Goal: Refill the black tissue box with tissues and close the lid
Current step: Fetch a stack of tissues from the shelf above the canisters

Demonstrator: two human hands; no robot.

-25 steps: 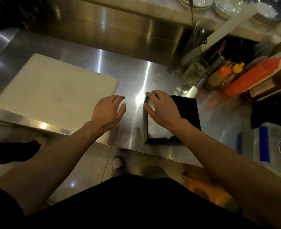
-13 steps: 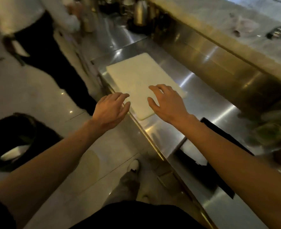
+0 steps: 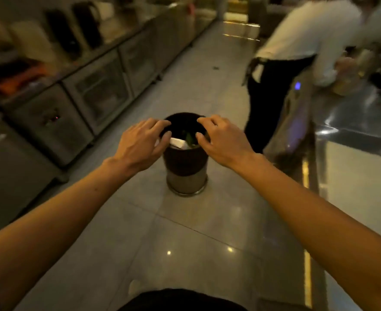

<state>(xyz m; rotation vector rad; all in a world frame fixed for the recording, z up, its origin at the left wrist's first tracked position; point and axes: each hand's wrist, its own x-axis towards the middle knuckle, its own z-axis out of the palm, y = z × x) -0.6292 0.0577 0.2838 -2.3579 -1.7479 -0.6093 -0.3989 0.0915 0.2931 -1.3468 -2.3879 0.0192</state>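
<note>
The black tissue box is out of view. My left hand (image 3: 140, 142) and my right hand (image 3: 223, 140) are stretched out in front of me at chest height, fingers spread and curled, holding nothing. Both hang in the air above a round metal waste bin (image 3: 186, 178) that stands on the tiled floor further off. White paper (image 3: 178, 142) and something green lie inside the bin's dark liner.
A row of steel cabinets (image 3: 91, 95) runs along the left. The steel counter's edge (image 3: 306, 167) runs down the right side. A person in a white shirt and black trousers (image 3: 297, 55) bends over the counter at the upper right. Tiled floor lies between.
My view has swung left, away from the counter, the cutting board and the tissue box, onto the aisle and the bin. Both hands stayed open and empty in front of me.
</note>
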